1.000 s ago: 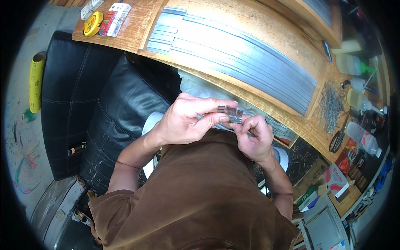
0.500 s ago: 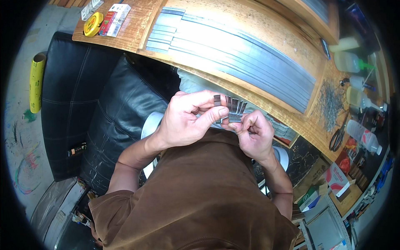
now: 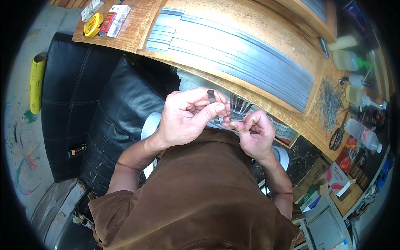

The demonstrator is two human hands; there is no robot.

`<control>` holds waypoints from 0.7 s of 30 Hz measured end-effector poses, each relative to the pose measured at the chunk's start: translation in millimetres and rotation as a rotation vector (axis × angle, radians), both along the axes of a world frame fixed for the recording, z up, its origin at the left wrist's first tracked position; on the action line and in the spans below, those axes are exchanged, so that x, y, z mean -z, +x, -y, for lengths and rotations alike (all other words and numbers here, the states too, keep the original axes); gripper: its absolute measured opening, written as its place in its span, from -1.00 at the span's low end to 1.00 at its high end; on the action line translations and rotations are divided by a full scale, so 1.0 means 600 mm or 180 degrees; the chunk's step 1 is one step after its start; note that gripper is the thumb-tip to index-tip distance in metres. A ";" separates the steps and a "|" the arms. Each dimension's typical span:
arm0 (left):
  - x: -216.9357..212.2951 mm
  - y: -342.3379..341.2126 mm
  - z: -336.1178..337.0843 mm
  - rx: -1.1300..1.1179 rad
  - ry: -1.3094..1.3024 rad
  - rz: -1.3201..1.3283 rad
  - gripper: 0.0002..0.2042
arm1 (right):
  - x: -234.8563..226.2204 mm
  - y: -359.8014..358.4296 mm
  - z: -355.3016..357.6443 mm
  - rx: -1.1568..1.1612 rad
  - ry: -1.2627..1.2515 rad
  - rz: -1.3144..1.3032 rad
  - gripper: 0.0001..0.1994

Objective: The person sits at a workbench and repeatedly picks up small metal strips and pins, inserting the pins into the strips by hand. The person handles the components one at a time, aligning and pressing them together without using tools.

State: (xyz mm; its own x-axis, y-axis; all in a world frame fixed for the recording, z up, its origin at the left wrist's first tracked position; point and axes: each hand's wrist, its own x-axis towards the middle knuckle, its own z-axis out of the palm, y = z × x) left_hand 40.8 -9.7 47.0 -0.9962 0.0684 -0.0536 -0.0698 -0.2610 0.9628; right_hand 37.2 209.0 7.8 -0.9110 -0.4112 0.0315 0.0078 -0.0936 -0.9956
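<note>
In front of my brown shirt, both hands are raised close together. My right hand (image 3: 257, 133) is closed, its thumb and fingers pinching the lower end of a fan of thin, dark, shiny strips (image 3: 239, 109). The strips spread apart at their upper ends. My left hand (image 3: 187, 114) is closed as well, its thumb bent over a small dark strip piece (image 3: 211, 96) whose upper end shows by the index finger. Another dark end shows below that thumb; the middle is hidden. The left fingertips are beside the fan; whether they touch it I cannot tell.
Beyond my hands is a wooden bench (image 3: 258, 96) with long grey strips (image 3: 233, 54) laid in rows. Thin metal pieces (image 3: 331, 102), scissors (image 3: 338, 135) and bottles (image 3: 362, 135) are at the right. A yellow tape measure (image 3: 93, 25) lies far left, above a black leather seat (image 3: 112, 96).
The dark piece in my left hand has shifted slightly left and up. The fan in my right hand has turned a little and spread wider. Both hands remain in nearly the same place.
</note>
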 end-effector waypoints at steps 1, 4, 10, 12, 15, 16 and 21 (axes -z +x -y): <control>0.002 0.001 0.000 -0.0014 0.0013 0.0015 -0.91 | 0.001 0.000 0.001 0.0056 -0.0016 -0.0011 -0.75; 0.003 0.003 0.002 -0.0030 0.0048 0.0086 -0.90 | -0.012 -0.002 -0.003 -0.0034 0.0177 0.0037 -0.76; -0.003 -0.004 -0.010 -0.0019 0.0129 0.0338 -0.85 | -0.014 0.001 -0.011 0.0285 0.0293 -0.0145 -0.74; -0.006 -0.004 -0.023 -0.0102 0.0243 0.0527 -0.84 | -0.018 -0.002 -0.030 0.0505 0.0458 -0.0378 -0.74; 0.004 -0.003 -0.027 0.0006 0.0261 0.0428 -0.81 | -0.055 -0.026 -0.085 0.1013 0.0701 -0.0853 -0.73; 0.009 -0.002 -0.026 0.0041 0.0219 0.0388 -0.80 | -0.075 -0.038 -0.103 0.1484 0.0990 -0.0979 -0.73; 0.017 -0.009 -0.030 0.0187 0.0216 0.0478 -0.80 | -0.084 -0.080 -0.287 0.2533 0.2792 -0.1262 -0.82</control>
State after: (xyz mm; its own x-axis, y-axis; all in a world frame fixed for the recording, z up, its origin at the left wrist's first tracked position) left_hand 35.6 8.3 36.9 -0.9715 0.1349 -0.1949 -0.2286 -0.3162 0.9207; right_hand -11.1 381.3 58.5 -0.9067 0.2280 0.3547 -0.0610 0.7615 -0.6453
